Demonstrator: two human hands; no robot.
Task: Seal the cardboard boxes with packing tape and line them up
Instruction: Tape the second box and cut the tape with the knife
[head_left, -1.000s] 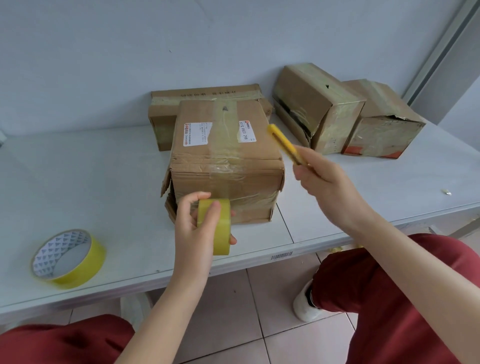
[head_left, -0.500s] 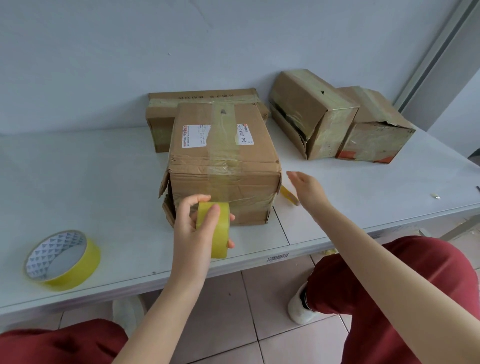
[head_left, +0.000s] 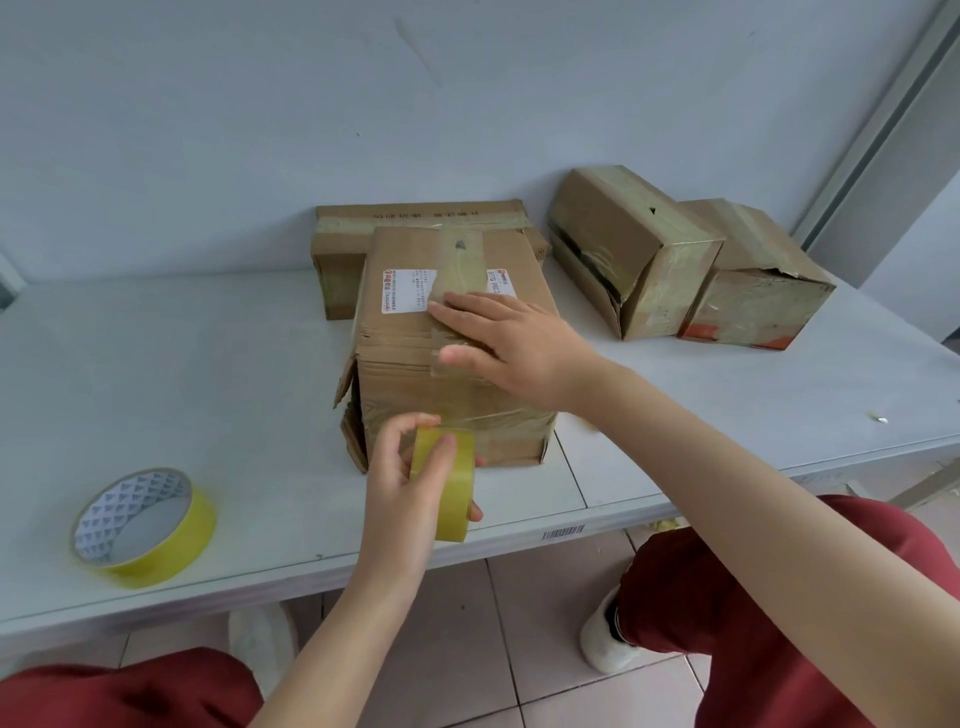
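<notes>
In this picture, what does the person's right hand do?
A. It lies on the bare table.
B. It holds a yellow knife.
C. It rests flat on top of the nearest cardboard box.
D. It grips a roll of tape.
C: the right hand lies with straight fingers on top of the nearest cardboard box; the left hand grips the small tape roll.

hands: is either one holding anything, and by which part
The left hand grips the tape roll, fingers wrapped across its outer band. The right hand holds nothing; it lies flat on top of the box.
</notes>
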